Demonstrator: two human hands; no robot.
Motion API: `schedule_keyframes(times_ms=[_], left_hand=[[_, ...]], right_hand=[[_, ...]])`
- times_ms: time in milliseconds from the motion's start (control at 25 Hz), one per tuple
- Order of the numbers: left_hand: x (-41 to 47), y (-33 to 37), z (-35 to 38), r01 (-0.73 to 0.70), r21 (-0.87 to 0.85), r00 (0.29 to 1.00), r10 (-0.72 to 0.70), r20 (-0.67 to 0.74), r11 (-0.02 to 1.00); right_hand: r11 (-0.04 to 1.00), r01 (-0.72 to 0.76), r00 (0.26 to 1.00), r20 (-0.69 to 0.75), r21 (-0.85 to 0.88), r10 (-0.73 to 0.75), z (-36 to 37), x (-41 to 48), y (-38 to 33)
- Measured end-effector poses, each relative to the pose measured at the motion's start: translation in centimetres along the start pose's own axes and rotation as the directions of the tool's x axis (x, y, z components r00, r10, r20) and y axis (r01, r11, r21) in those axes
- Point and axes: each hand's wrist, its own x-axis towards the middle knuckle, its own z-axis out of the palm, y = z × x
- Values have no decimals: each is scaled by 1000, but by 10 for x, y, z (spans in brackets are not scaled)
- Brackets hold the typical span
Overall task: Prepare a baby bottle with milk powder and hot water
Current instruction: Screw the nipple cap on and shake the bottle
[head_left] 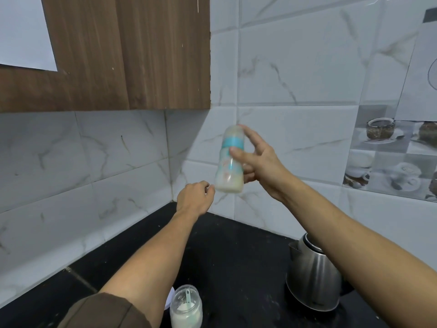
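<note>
Though motion-blurred, the bottle (230,159) sits pinched in the right hand (260,162); the left hand (195,200) curls loosely, holding nothing.

The kettle (312,282) was brushed steel, the counter (236,252) speckled black stone, the cupboard (142,55) matt wood grain, the wall tiles (295,72) glossy marbled, the bottle (230,162) cloudy plastic.

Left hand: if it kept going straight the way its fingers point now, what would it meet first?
Most likely the base of the baby bottle held up by the right hand. The left hand is loosely curled just below and left of the bottle's bottom edge, fingertips almost touching it; one view leaves depth uncertain.
</note>
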Motion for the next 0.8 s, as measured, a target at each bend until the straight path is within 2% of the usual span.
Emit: schedule_keyframes(times_ms=[40,80,120,160,200,240,360,400,440,520,560,600,680,720,800], left_hand=[[-1,1,-1,1,14,1000,-2,7,1000],[-1,0,-1,0,9,1000,0,8,1000],[-2,-1,-1,3,-11,1000,-3,8,1000],[-2,-4,-1,8,-33,1000,-7,2,999],[-2,-7,0,13,-46,1000,-13,-5,999],[-3,-9,0,17,-49,1000,-17,-7,999],[-2,-10,-3,19,-19,1000,-19,8,1000],[-1,-9,-4,16,-20,1000,-16,12,1000],[-1,-8,-4,16,-31,1000,-15,10,999],[-3,-8,-3,21,-51,1000,-21,4,998],[-3,-9,-3,23,-55,1000,-22,5,998],[-2,-10,-3,22,-53,1000,-21,9,998],[0,-10,-4,11,-29,1000,-11,15,1000],[1,-9,-5,5,-25,1000,-5,11,1000],[-1,-9,-4,7,-54,1000,-6,5,999]], right_hand=[[996,15,997,83,-89,-8,5,-7,2],[993,35,997,72,-115,-26,5,-6,4],[999,33,999,-38,-40,-35,4,-1,2],[994,32,987,-161,107,-14,1,4,0],[977,39,973,-230,208,10,-1,7,-4],[973,29,975,-223,229,24,-1,8,-7],[998,-13,998,53,-69,17,3,-2,-3],[995,10,998,61,-95,-4,5,-4,-2],[999,23,1000,-13,-42,-24,5,0,-3],[981,56,977,-214,184,-15,3,8,-9],[976,70,974,-224,206,-23,3,9,-11],[989,61,988,-152,136,-40,3,7,-11],[991,42,997,73,-128,-33,4,0,-2],[977,47,993,120,-209,-22,6,-5,4],[975,36,998,56,-221,-24,1,-7,16]])
